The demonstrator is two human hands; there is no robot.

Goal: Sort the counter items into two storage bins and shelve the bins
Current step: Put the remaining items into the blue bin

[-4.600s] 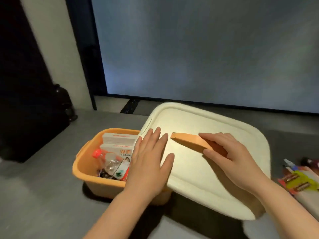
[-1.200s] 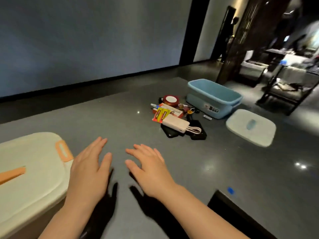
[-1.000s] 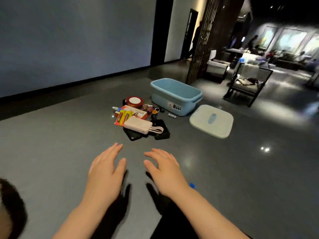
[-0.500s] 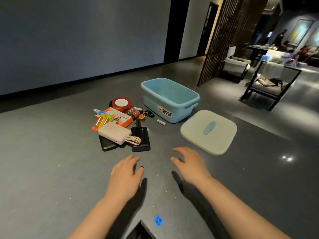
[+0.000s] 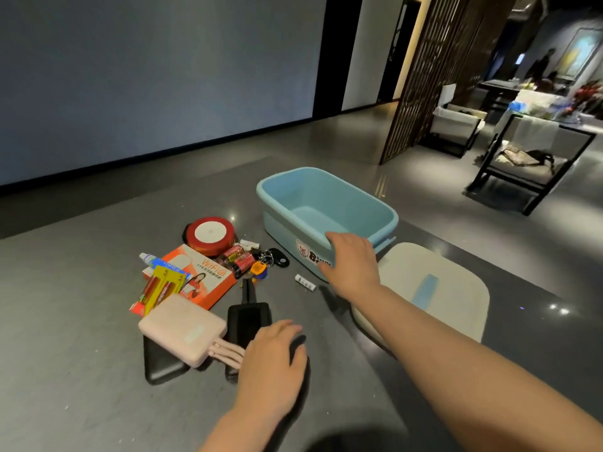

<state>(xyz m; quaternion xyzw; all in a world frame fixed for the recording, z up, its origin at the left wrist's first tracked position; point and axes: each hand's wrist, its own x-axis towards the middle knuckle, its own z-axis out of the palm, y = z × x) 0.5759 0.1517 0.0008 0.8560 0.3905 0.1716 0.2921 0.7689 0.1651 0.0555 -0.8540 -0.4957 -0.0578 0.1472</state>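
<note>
An empty blue bin [image 5: 329, 197] stands on the grey counter [image 5: 75, 337]. My right hand [image 5: 352, 264] reaches to its near rim, fingers straight, holding nothing. The bin's pale lid [image 5: 456, 298] lies flat to its right, partly under my forearm. Left of the bin lies a pile: red tape roll [image 5: 210, 234], orange WiFi box [image 5: 202, 272], AA battery pack [image 5: 163, 285], pink power bank [image 5: 182, 331], black case [image 5: 248, 318], keys [image 5: 259, 267] and a small white tube [image 5: 305, 282]. My left hand [image 5: 274, 363] hovers relaxed at the black case's near right corner.
A second flat black item [image 5: 160, 365] lies under the power bank. The counter's right edge runs behind the lid, with floor beyond. A wooden screen [image 5: 424, 70] and chairs [image 5: 522, 164] stand far right. A large grey wall fills the back.
The view swung right from the lidded orange bin to the pile and blue bin. Both hands moved forward: the right to the blue bin's rim, the left to the black case.
</note>
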